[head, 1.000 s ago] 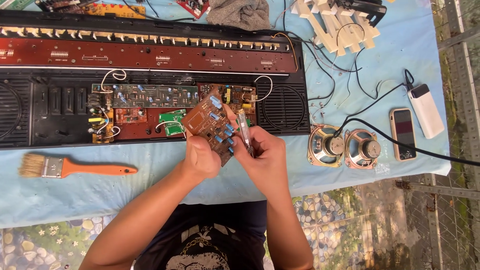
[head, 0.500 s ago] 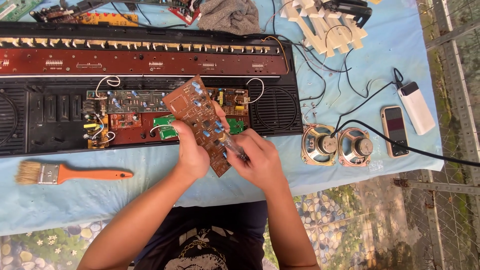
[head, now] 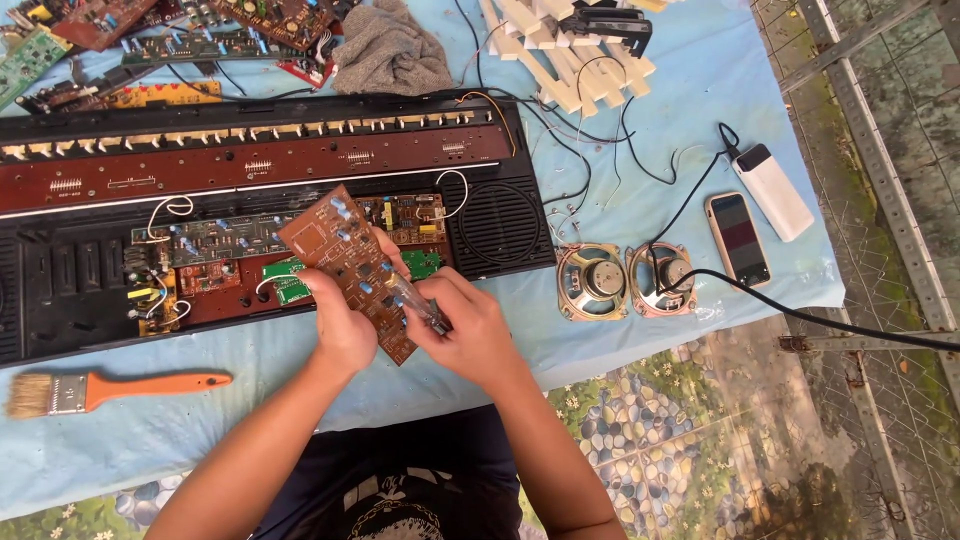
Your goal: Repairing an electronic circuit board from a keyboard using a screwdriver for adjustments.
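Both forearms are bare, without sleeves; at the bottom centre, a dark T-shirt carries a white print.

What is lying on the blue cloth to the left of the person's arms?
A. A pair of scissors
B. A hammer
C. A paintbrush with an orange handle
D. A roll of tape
C: a paintbrush with an orange handle lies flat on the blue cloth, to the left of the left hand holding the brown circuit board.
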